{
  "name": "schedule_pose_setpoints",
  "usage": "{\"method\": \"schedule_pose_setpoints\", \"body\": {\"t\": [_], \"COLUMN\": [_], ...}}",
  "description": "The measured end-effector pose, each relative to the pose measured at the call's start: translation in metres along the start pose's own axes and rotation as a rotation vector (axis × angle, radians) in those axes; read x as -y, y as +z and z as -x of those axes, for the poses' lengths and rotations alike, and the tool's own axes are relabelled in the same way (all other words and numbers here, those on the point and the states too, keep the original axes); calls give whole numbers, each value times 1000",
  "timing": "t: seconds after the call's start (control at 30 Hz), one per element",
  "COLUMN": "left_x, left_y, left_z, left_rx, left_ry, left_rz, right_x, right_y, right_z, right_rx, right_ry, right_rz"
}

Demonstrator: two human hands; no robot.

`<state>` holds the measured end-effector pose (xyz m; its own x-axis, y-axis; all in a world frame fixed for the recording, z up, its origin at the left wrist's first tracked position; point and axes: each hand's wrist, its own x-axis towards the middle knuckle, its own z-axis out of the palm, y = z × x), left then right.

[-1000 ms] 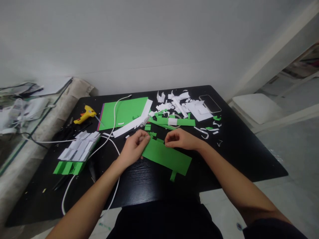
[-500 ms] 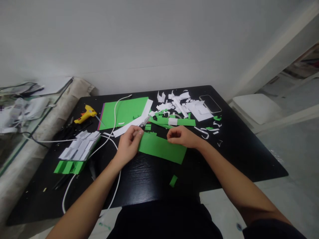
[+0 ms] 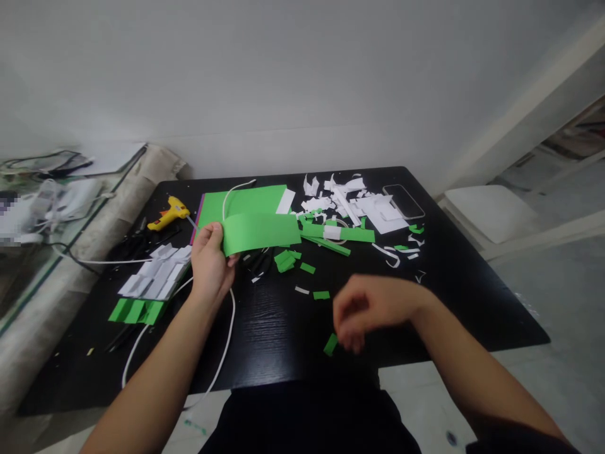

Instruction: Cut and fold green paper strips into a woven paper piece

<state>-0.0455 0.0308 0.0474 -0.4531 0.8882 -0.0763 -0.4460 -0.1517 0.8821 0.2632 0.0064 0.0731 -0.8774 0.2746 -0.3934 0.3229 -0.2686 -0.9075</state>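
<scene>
My left hand (image 3: 210, 261) pinches the left end of a green paper strip (image 3: 261, 231) and holds it lifted above the black table (image 3: 283, 328). My right hand (image 3: 363, 312) hovers low over the table's front edge, blurred, fingers curled downward just beside a small green scrap (image 3: 329, 344). Whether it grips anything is unclear. More green scraps (image 3: 286, 260) lie on the table under the lifted strip.
A large green sheet (image 3: 239, 205) and yellow glue gun (image 3: 166, 213) lie at the back left. White and green cut pieces (image 3: 151, 284) are stacked at the left. White scraps (image 3: 352, 205) and a phone (image 3: 403, 200) sit at the back right. A white cable (image 3: 222, 353) crosses the table.
My left hand lifted the green strip off the table and swung it up to the left. My right hand let go and dropped toward the front edge near the small scrap.
</scene>
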Motion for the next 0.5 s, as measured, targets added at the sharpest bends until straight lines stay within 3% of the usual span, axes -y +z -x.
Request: {"method": "schedule_pose_setpoints", "body": {"t": [0.07, 0.13, 0.2, 0.27, 0.4, 0.5], "left_x": [-3, -6, -9, -11, -11, -10], "left_y": [2, 4, 5, 6, 6, 6], "left_z": [1, 2, 3, 4, 5, 5], "left_rx": [30, 74, 106, 125, 132, 131], "left_ry": [-104, -202, -280, -342, -405, -405], "left_rz": [68, 150, 232, 294, 348, 356], "right_x": [-8, -22, -39, -51, -59, -56], "right_y": [24, 38, 41, 33, 2, -18], "right_z": [-8, -20, -32, -43, -61, -69], "right_rx": [293, 339, 246, 92, -227, -472], "right_ry": [116, 120, 115, 105, -109, -252], "right_rz": [64, 180, 156, -21, -143, -92]}}
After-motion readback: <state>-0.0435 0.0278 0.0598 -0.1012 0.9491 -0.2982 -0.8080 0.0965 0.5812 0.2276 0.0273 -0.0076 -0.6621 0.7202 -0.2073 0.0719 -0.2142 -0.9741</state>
